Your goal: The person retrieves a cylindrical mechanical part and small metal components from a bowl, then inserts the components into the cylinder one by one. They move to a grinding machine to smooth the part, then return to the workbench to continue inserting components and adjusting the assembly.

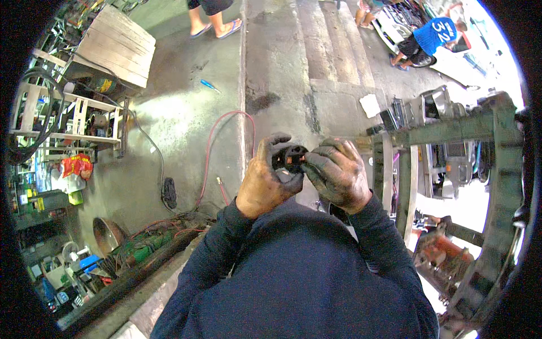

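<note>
In front of my chest, both blackened hands meet at a small black round part [293,159] with copper-coloured pieces in its middle. My left hand [264,179] curves around its left side, thumb below and fingers above. From the right, the bent fingertips of my right hand [337,173] pinch at its edge near a copper-coloured piece. Whether those fingertips also hold a smaller piece, I cannot tell. The part's exact kind does not show. Dark sleeves cover both forearms.
A red hose [210,138] curves over the concrete floor, near a blue-handled screwdriver [210,85]. Wooden shelving [79,121] stands left, a heavy dark metal frame [497,169] right. One person's feet [217,29] show at the top; a person in a blue shirt [435,35] bends over a vehicle.
</note>
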A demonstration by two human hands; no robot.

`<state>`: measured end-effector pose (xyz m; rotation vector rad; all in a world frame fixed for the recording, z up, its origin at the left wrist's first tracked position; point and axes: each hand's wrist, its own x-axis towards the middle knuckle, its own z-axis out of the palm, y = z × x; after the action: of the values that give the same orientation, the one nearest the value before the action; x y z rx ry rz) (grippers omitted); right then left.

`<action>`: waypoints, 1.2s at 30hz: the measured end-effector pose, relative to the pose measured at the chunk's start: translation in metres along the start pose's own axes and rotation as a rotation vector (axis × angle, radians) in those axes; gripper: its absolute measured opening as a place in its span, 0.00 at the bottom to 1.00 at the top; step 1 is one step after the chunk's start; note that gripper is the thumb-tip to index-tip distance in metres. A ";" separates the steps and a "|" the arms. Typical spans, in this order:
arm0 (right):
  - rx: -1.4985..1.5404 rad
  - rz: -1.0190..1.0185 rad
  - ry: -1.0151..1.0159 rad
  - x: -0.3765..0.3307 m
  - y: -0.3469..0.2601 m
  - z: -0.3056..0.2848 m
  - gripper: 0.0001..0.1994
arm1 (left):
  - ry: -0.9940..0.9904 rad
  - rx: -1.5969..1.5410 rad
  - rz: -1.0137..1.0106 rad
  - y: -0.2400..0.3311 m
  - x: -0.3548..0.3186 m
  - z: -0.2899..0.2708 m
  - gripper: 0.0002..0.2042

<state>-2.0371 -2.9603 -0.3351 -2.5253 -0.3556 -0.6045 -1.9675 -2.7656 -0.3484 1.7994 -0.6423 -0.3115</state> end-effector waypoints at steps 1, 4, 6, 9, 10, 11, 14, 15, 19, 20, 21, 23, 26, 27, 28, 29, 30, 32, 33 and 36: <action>0.032 0.010 -0.012 0.021 0.012 0.006 0.18 | 0.005 -0.015 0.016 -0.007 0.023 -0.011 0.35; -0.007 -0.022 -0.062 0.084 0.043 0.010 0.21 | 0.103 -0.105 -0.060 -0.019 0.077 -0.046 0.37; 0.199 0.094 -0.053 0.120 0.068 0.015 0.24 | 0.109 -0.134 -0.091 -0.024 0.114 -0.072 0.39; 0.297 0.147 -0.032 0.171 0.096 0.037 0.22 | 0.160 -0.159 -0.160 -0.040 0.156 -0.098 0.40; 0.326 0.120 -0.052 0.191 0.108 0.047 0.22 | 0.183 -0.170 -0.158 -0.048 0.171 -0.104 0.40; 0.351 0.096 -0.070 0.209 0.121 0.058 0.22 | 0.201 -0.183 -0.152 -0.060 0.189 -0.108 0.41; 0.369 0.038 -0.111 0.268 0.165 0.098 0.22 | 0.279 -0.111 -0.103 -0.083 0.239 -0.125 0.39; 0.357 0.002 -0.119 0.295 0.182 0.110 0.15 | 0.311 -0.061 -0.076 -0.088 0.260 -0.133 0.38; 0.862 0.345 -0.454 0.356 0.273 0.198 0.19 | 0.419 -0.125 -0.090 -0.126 0.339 -0.158 0.38; 0.891 0.227 -0.501 0.388 0.277 0.204 0.20 | 0.453 -0.134 -0.111 -0.129 0.356 -0.163 0.38; 0.898 0.137 -0.522 0.417 0.283 0.212 0.21 | 0.490 -0.142 -0.117 -0.132 0.377 -0.173 0.38; 0.899 0.054 -0.597 0.479 0.283 0.214 0.19 | 0.591 -0.252 -0.167 -0.129 0.416 -0.192 0.39; 0.977 -0.064 -0.639 0.556 0.301 0.243 0.14 | 0.765 -0.651 -0.264 -0.118 0.464 -0.235 0.42; 0.987 -0.069 -0.668 0.583 0.301 0.250 0.14 | 0.765 -0.649 -0.170 -0.126 0.475 -0.250 0.43; 1.028 -0.047 -0.670 0.599 0.303 0.263 0.12 | 0.797 -0.623 -0.146 -0.131 0.487 -0.264 0.43; 1.066 0.023 -0.754 0.625 0.298 0.265 0.13 | 0.831 -0.597 -0.125 -0.136 0.497 -0.277 0.43; 1.093 0.098 -0.832 0.650 0.294 0.266 0.13 | 0.856 -0.575 -0.100 -0.140 0.512 -0.292 0.44; 1.147 0.078 -0.766 0.688 0.289 0.292 0.12 | 0.923 -0.519 -0.124 -0.146 0.537 -0.322 0.46; 1.180 0.066 -0.737 0.707 0.287 0.305 0.11 | 0.955 -0.538 -0.124 -0.152 0.547 -0.338 0.47; 1.078 0.074 -0.702 0.773 0.274 0.334 0.10 | 1.002 -0.716 -0.067 -0.170 0.582 -0.392 0.47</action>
<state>-1.1533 -2.9096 -0.3340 -1.5808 -0.6137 0.4588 -1.2463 -2.7491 -0.3203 1.0663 0.2364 0.2998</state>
